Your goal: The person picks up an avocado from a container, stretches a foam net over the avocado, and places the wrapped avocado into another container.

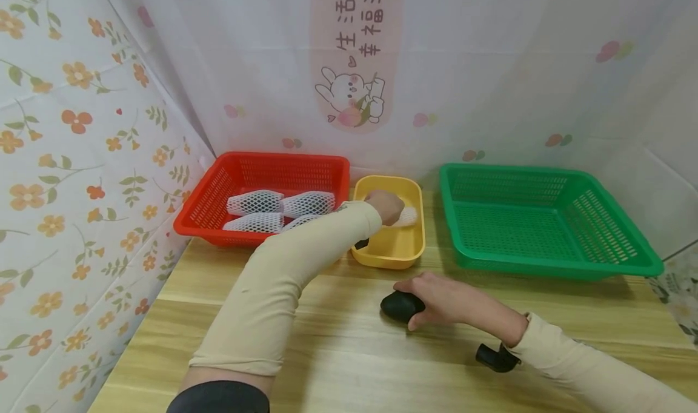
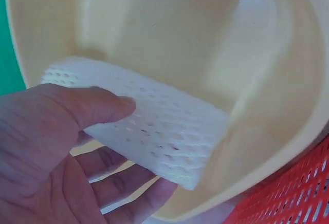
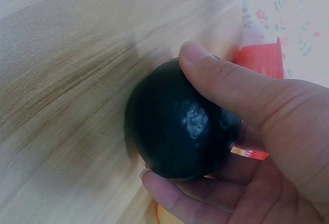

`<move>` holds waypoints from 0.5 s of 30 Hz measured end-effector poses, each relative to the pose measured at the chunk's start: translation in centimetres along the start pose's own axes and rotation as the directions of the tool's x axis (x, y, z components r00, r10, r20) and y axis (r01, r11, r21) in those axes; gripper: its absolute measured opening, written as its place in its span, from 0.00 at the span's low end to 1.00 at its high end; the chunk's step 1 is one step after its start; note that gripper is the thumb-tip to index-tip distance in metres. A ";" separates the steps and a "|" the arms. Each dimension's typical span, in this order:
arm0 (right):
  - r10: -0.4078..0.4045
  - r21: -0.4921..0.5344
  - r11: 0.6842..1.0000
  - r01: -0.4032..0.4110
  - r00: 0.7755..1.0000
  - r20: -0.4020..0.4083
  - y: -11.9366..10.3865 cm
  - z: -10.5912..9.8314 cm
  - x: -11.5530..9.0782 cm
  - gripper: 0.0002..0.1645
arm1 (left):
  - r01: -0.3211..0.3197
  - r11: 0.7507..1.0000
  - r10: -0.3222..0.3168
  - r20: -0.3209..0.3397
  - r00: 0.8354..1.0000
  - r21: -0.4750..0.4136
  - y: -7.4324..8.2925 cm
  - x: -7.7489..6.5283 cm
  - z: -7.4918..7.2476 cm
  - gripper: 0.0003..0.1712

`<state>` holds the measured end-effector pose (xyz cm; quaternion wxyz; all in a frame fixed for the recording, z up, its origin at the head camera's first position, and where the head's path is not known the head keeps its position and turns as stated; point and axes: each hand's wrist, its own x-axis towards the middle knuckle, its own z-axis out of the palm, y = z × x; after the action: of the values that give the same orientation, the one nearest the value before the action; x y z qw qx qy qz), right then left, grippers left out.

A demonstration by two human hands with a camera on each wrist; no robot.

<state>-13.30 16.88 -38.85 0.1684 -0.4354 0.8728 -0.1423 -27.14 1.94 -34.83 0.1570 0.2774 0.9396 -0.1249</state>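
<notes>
In the yellow bin (image 1: 389, 255), my left hand (image 1: 386, 206) grips a white foam net sleeve (image 2: 159, 116), its thumb across the top and fingers beneath. The sleeve looks flattened, lying near the bin's wall. My right hand (image 1: 447, 298) holds a dark, glossy, egg-shaped fruit, seemingly an avocado (image 3: 180, 121), low at the wooden table in front of the bin. Its thumb lies on one side and the fingers curl round the other. Whether the fruit touches the table is hard to tell.
Left of the bin, a red basket (image 1: 262, 238) holds several white net-sleeved pieces (image 1: 255, 202). A green basket (image 1: 545, 264) stands to the right. The wooden table (image 1: 349, 364) spreads in front, with a floral curtain (image 1: 71, 158) at the left and a printed cloth behind.
</notes>
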 end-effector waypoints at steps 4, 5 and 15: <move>-0.009 0.005 1.000 0.009 1.000 -0.003 0.1 0.0 0.0 0.36 | -0.018 0.999 0.018 -0.027 0.999 -0.032 -0.7 0.0 -0.6 0.09; -0.009 0.007 1.000 0.009 1.000 -0.003 0.2 0.0 -0.1 0.36 | -0.030 0.999 0.029 -0.033 0.999 -0.028 -0.9 -0.1 -0.8 0.09; 0.027 0.001 1.000 -0.027 1.000 0.011 0.2 0.1 -0.1 0.39 | -0.109 0.993 0.098 -0.202 0.975 -0.045 -2.8 -3.0 -2.6 0.21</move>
<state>-13.36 17.04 -38.97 0.1755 -0.4244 0.8775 -0.1383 -26.88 -0.96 -30.97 0.0762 0.3324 0.9380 -0.0620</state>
